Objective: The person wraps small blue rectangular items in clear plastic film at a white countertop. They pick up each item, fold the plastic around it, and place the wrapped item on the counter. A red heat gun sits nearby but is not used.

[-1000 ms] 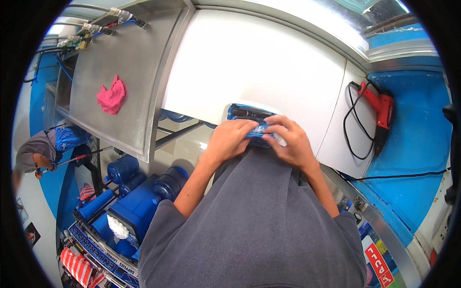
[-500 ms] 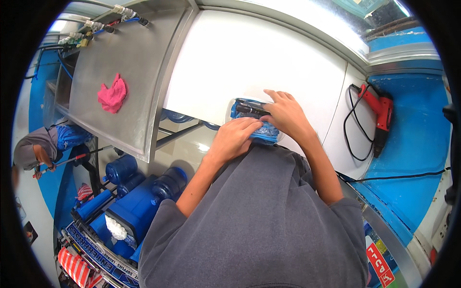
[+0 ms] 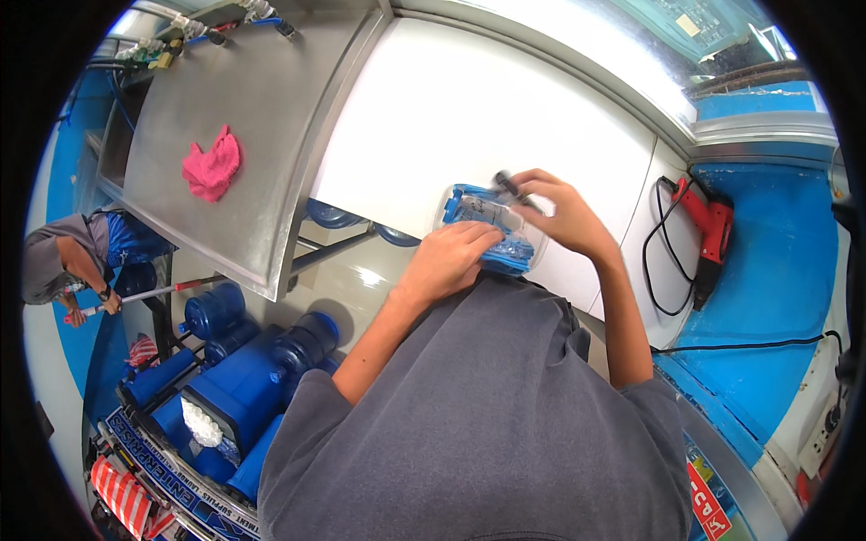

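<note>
A small clear plastic container (image 3: 444, 206) sits at the near edge of the white counter, with blue items and clear plastic wrapping inside. My left hand (image 3: 448, 259) grips its near left side, fingers bent over the rim. Above the container's right side, my right hand (image 3: 575, 218) pinches a black marker (image 3: 516, 191), tilted and slightly blurred by motion.
A steel table (image 3: 248, 171) with a pink cloth (image 3: 213, 164) adjoins the white counter (image 3: 469, 99) on the left. On the right lies a red heat gun (image 3: 713, 236) with its black cord. Blue water jugs (image 3: 305, 343) stand lower left. Another person (image 3: 77, 257) holds a pole at far left.
My right hand has lifted the black marker out of the container and moved slightly right. My left hand stays at the container. The other person at far left has shifted with the pole.
</note>
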`<state>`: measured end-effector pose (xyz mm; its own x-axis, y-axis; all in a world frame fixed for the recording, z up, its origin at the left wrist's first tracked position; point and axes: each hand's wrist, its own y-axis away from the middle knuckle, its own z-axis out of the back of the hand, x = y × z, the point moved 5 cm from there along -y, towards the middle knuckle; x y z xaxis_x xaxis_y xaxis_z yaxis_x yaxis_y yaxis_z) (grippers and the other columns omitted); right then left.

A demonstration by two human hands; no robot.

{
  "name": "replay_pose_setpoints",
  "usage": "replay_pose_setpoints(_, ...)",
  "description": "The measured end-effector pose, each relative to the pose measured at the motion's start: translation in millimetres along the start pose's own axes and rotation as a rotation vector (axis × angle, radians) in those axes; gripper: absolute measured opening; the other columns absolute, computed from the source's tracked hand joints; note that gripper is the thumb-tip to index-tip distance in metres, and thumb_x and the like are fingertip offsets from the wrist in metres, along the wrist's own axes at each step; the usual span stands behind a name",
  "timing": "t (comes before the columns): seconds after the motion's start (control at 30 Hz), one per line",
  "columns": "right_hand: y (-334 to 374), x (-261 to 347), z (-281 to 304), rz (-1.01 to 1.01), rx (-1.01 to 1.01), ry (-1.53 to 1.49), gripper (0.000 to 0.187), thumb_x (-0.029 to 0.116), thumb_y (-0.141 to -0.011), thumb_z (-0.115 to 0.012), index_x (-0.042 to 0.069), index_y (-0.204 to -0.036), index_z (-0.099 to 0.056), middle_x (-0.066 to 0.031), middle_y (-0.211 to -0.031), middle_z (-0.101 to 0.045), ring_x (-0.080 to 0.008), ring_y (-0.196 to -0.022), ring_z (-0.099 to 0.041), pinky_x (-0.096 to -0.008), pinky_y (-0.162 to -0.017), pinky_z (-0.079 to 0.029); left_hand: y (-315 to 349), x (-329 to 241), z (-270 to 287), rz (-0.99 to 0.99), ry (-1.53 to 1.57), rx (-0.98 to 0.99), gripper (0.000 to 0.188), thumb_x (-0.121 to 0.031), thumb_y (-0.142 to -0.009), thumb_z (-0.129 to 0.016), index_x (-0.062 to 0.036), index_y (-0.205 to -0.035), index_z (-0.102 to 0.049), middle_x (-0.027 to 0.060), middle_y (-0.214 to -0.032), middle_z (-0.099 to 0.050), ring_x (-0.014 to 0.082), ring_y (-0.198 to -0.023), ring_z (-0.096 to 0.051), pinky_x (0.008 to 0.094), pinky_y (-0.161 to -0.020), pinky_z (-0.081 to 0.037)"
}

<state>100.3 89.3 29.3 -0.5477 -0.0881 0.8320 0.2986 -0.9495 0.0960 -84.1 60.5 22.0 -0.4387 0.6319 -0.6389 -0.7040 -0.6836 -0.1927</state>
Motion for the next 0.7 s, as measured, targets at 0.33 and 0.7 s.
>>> replay_pose_setpoints(0.33,43.5,3.5,23.7,-0.243,-0.125,-0.051,0.023,0.012,-0.091,-0.071,-0.004,-0.106,-0.067,-0.0112,-0.086,-0.067,-0.0169,-0.072,-0.057,-0.0308,-0.068,-0.048,1.1,6.4,-4.3,0.034,0.013,0.100,0.052,0.002,-0.073,-0.070,-0.0097,-0.122,-0.062,0.0062,-0.120,-0.068,0.0268,-0.110,-0.066,0.0378,-0.084,-0.059)
replay_pose_setpoints(0.7,2.2,-0.2,-23.2,-0.163,0.172,0.286,0.026,0.013,-0.086,-0.069,-0.001,-0.108,-0.071,-0.0164,-0.098,-0.073,-0.0325,-0.089,-0.069,-0.0406,-0.080,-0.054,-0.9,8.2,-4.2,0.005,-0.005,0.075,0.052,0.002,-0.073,-0.070,-0.0105,-0.123,-0.063,0.0057,-0.118,-0.068,0.0254,-0.104,-0.067,0.0365,-0.080,-0.060)
